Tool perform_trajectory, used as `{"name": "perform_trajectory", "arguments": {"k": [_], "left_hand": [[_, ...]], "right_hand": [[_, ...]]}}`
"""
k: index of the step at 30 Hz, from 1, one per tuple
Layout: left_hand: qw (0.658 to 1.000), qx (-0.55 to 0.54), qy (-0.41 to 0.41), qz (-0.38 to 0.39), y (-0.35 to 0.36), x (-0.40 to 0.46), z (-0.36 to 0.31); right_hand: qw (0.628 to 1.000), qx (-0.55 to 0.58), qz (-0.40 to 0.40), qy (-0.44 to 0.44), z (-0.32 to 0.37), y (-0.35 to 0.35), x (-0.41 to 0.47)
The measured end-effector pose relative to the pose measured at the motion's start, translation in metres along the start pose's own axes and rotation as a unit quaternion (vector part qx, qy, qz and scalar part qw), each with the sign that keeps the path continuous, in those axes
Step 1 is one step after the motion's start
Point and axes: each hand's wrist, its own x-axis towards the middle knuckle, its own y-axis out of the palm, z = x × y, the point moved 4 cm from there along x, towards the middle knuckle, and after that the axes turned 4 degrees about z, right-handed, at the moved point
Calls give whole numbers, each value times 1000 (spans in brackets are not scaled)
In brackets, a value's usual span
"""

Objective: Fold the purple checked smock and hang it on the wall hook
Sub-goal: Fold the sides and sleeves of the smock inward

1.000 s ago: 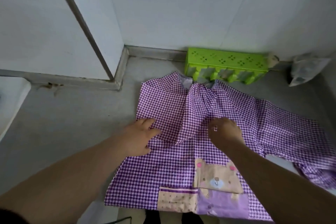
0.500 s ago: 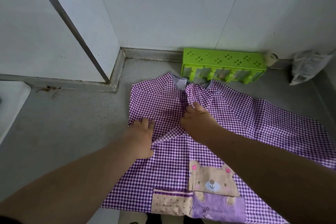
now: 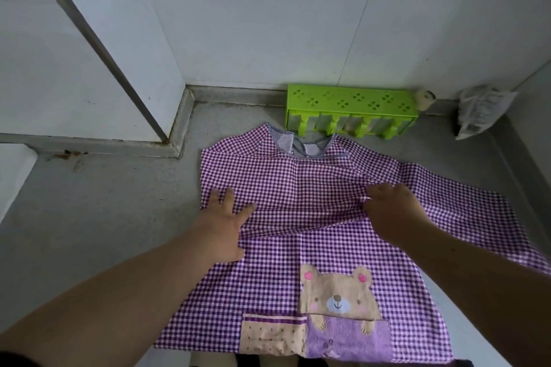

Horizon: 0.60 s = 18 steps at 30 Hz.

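The purple checked smock [image 3: 298, 197] lay spread flat on the grey worktop [image 3: 104, 217], its neckline just in front of the green plastic rack [image 3: 348, 112], which stood against the white tiled wall [image 3: 298, 24]. A sleeve had been folded across the chest, forming a band below the collar. The left hand [image 3: 223, 223] rested on the smock's left edge, fingers straight and spread, pressing the fabric down. The right hand [image 3: 390, 208] sat on the opposite end of the folded band, fingers curled and pinching the cloth. A bear patch [image 3: 337, 292] and pocket panels occupied the hem, farthest from the rack. A crumpled bag [image 3: 480, 110] stood to the right of the rack, in the corner.
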Motion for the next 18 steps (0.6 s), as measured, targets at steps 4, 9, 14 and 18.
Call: {"name": "perform_trajectory", "arguments": {"k": [4, 9, 14, 18], "left_hand": [[999, -28, 3, 36, 3, 6, -1], [998, 7, 16, 55, -16, 10, -8], [988, 56, 143, 3, -39, 9, -56], [980, 69, 188, 23, -50, 12, -115]], "right_hand": [[992, 124, 13, 1, -1, 21, -11], [903, 376, -9, 206, -25, 40, -41], [775, 501, 29, 384, -47, 85, -89], [648, 580, 97, 485, -62, 128, -120]]}}
